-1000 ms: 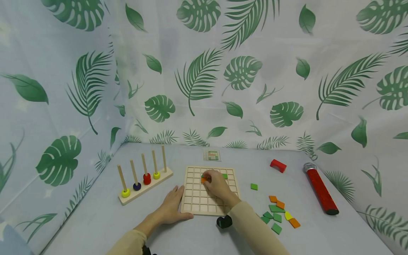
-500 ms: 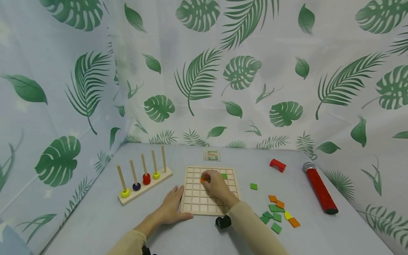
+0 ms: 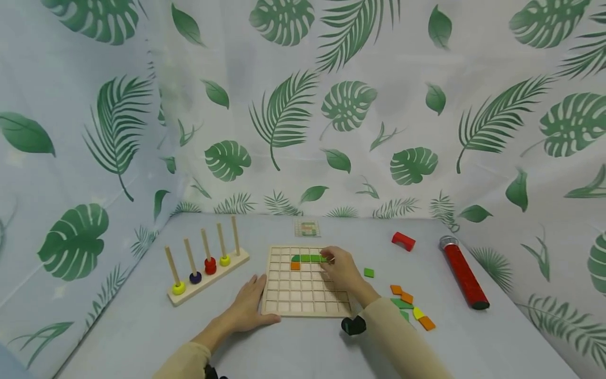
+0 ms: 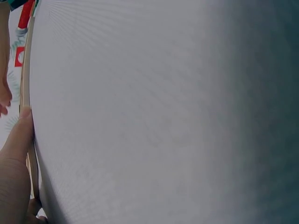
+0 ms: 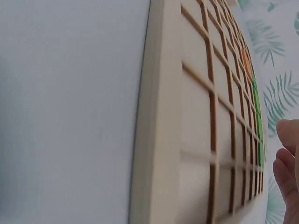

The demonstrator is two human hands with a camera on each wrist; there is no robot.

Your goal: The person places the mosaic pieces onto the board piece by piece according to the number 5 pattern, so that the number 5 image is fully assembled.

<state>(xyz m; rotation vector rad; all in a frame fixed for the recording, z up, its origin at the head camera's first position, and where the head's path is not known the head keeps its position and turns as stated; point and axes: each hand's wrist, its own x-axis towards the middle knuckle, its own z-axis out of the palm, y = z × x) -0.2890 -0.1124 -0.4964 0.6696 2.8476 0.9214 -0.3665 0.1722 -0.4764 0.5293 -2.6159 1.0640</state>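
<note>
The left hand rests against the left edge and near corner of the wooden grid board, thumb and fingers spread. In the left wrist view its thumb touches the board's side. Over the board's upper right part is the right hand, fingers bent beside the right end of a row of green tiles. An orange tile lies in the grid below the row's left end. In the right wrist view no tile shows between the right thumb and finger.
Left of the board stands a peg rack with coloured beads. A pattern card lies behind the board. To the right are a lone green tile, loose tiles, a red arch block and a red microphone-like object.
The right hand has moved right from the orange tile, uncovering it and the green row. The left hand stays at the board's edge. The head view has shifted slightly.
</note>
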